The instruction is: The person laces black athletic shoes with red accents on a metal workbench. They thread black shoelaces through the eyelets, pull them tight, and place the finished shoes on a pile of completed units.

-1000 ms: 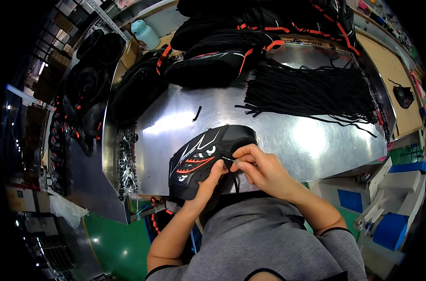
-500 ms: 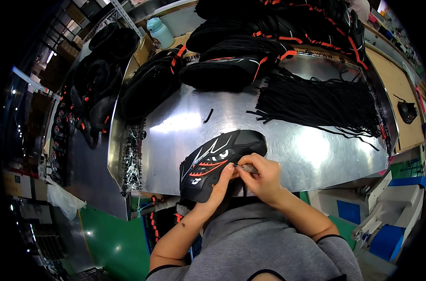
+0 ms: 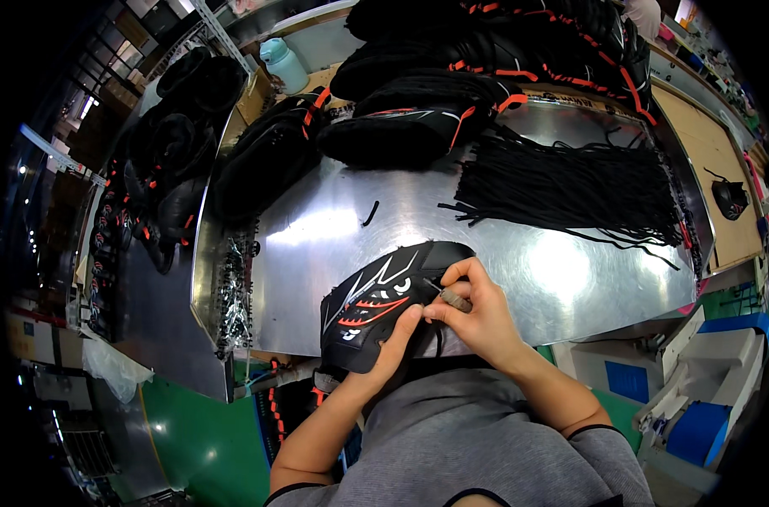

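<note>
A black shoe upper (image 3: 363,308) with orange and white trim stands tilted at the near edge of the metal table. My left hand (image 3: 394,348) is closed round its near side, thumb on top by the throat edge. Close beside that thumb, my right hand (image 3: 481,317) pinches a small thin-tipped tool with a grey-brown handle (image 3: 456,300). The tool's tip points at the eyelet edge; whether it passes through a hole is too small to tell. A black lace (image 3: 439,340) hangs below the fingers. My left fingers are mostly hidden behind the upper.
A bundle of black laces (image 3: 566,190) lies at the right of the metal table (image 3: 317,253), and a short black lace piece (image 3: 370,213) near its middle. Stacked black shoe uppers (image 3: 393,127) line the back. More uppers (image 3: 169,144) fill the left table. A light-blue bottle (image 3: 283,66) stands behind.
My right hand has opened its grip slightly and turned, showing more of the tool's handle. The upper has shifted slightly down in the picture, still in my left hand.
</note>
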The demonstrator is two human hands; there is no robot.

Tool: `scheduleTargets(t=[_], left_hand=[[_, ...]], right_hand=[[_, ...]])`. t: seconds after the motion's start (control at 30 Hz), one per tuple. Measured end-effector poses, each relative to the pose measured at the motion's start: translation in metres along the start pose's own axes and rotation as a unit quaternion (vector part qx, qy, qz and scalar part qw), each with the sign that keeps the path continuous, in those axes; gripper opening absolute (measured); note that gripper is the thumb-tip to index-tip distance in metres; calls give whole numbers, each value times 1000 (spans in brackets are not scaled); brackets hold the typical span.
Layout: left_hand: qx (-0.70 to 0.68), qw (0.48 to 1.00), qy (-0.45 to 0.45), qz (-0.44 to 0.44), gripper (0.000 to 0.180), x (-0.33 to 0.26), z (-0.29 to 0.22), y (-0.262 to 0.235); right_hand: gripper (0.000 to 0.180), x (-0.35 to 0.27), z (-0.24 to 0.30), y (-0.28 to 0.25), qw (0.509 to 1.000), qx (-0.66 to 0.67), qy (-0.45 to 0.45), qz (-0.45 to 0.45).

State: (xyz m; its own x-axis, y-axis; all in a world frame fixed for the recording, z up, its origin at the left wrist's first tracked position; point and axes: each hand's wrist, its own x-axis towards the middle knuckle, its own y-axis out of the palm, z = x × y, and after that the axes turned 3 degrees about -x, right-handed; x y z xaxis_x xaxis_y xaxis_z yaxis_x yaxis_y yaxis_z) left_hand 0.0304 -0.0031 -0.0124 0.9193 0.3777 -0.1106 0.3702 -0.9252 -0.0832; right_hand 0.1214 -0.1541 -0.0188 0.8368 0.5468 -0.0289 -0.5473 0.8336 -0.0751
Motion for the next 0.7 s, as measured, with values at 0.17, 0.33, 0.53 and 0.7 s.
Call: scheduleTargets(t=[0.17,0.33,0.53,0.7], left_hand=[[-33,998,46,-5,15,-1,5,3],[-8,1000,27,-10,16,0,5,3],[-82,996,-41,-2,17,3,10,1],[-84,995,-45,-1,17,3,8,4]], right_hand=[[41,-2,13,-8,990,-135,-19,24],[40,-4,16,-9,986,-156,-40,41],[19,-18,14,-17,991,-104,-69,50],[17,-12,14,-21,981,-161,-92,52]])
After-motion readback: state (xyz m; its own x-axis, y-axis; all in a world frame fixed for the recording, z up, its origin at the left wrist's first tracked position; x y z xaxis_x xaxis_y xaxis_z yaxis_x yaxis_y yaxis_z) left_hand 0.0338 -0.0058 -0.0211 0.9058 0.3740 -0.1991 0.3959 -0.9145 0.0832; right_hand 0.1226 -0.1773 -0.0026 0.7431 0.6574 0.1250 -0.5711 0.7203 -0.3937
